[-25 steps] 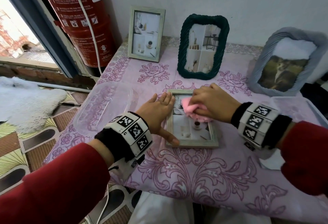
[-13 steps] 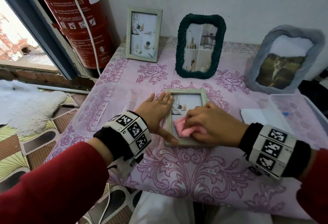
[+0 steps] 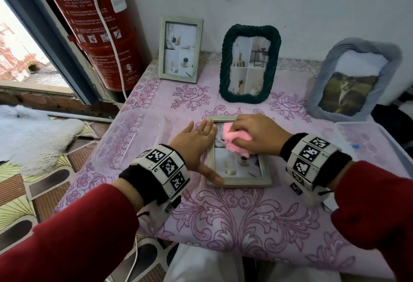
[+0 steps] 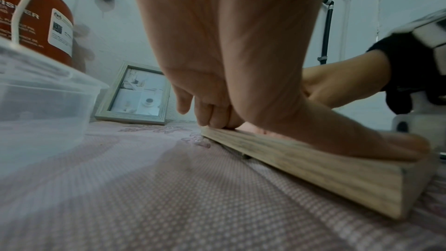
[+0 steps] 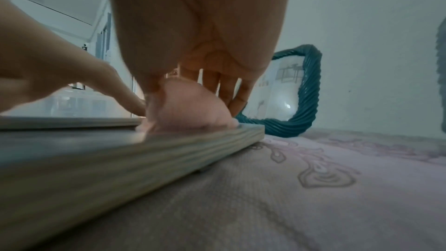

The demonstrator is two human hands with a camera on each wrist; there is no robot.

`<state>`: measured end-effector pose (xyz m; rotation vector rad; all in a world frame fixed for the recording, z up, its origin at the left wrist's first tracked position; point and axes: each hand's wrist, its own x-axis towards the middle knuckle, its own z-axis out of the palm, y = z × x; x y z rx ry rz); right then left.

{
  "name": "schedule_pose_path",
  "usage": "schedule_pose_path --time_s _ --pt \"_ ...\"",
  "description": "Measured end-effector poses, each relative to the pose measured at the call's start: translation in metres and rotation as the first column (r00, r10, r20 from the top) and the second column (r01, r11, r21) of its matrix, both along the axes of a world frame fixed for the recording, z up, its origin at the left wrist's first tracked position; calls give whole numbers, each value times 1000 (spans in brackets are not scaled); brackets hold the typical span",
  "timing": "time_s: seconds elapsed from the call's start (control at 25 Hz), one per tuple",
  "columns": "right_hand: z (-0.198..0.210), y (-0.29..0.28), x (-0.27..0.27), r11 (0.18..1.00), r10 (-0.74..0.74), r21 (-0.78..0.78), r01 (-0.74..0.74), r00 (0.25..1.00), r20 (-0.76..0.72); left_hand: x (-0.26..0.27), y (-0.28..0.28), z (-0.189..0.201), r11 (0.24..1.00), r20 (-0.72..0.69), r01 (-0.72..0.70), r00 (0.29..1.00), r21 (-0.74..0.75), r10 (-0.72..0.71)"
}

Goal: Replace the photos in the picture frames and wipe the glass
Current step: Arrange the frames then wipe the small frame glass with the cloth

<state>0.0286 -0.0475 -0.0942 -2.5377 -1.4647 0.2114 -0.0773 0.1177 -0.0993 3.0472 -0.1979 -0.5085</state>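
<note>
On the table's (image 3: 223, 226) middle lies a light, fragile frame (image 3: 241, 180). Flat left hand (image 3: 196, 145) presses its nine-o'clock edge; right hand (image 3: 257, 135) clutches a soft cloth (image 3: 234, 138) at twelve o'clock.

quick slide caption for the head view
Left hand steadies a flat wooden frame while the right hand wipes its glass with a pink cloth.

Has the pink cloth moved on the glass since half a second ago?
Yes. The pink cloth, held by the right hand, went from the near end of the flat frame toward its far end, nearer the dark green frame.
</note>
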Motion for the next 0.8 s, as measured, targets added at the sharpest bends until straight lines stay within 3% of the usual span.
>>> schedule_pose_path --time_s 0.08,0.16,0.28,0.36,0.44,0.56,0.64,0.72,0.8 --pt "5 -8 -8 997 41 -58 -42 999 -24 -1 1 1 1000 -7 -6 1000 -5 6" --pt "14 -15 -11 997 -15 -76 -1 980 -201 -3 0 2 1000 -4 -7 1000 -9 7" --pt "18 -22 -13 973 -138 66 220 790 -597 -3 -3 9 999 18 -6 1000 -33 7" --pt "17 -25 -14 949 -156 117 291 763 -628 0 -5 16 990 48 -53 997 -130 60" --pt "14 -28 -17 953 -122 155 260 800 -587 6 -6 21 958 89 -117 985 -261 145" --pt "13 -28 -20 967 -111 117 225 791 -602 13 -12 19 822 95 -298 917 -485 389" --pt "15 -28 -22 964 -159 67 258 758 -633 15 -22 16 662 -48 -409 869 -628 492" --pt "17 -26 -24 958 -180 84 273 808 -561 14 -34 14 526 -188 -482 836 -700 516" --pt "18 -25 -25 946 -202 149 289 882 -427 15 -42 11 497 -196 -497 819 -711 539"
